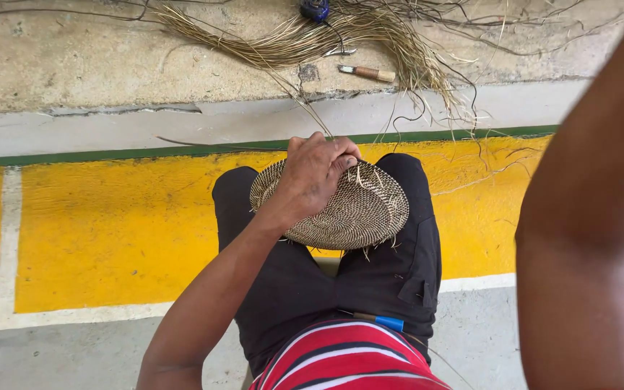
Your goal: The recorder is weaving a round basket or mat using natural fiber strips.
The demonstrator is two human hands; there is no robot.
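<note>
A round woven basket disc (355, 209), tan with dark pattern, rests on my knees in black trousers. My left hand (313, 173) lies over its upper left part, fingers curled and pressing on the far rim where a thin fibre strand runs up from it. My right arm (586, 217) is raised at the right of the view; its hand is out of view above the top edge.
A bundle of dry fibre strands (341, 36) lies on the concrete ahead, with a wooden-handled knife (367, 72) and a dark blue small object (315, 9) by it. A blue-ended tool (380, 321) lies on my lap. The floor is painted yellow with white lines and a green stripe.
</note>
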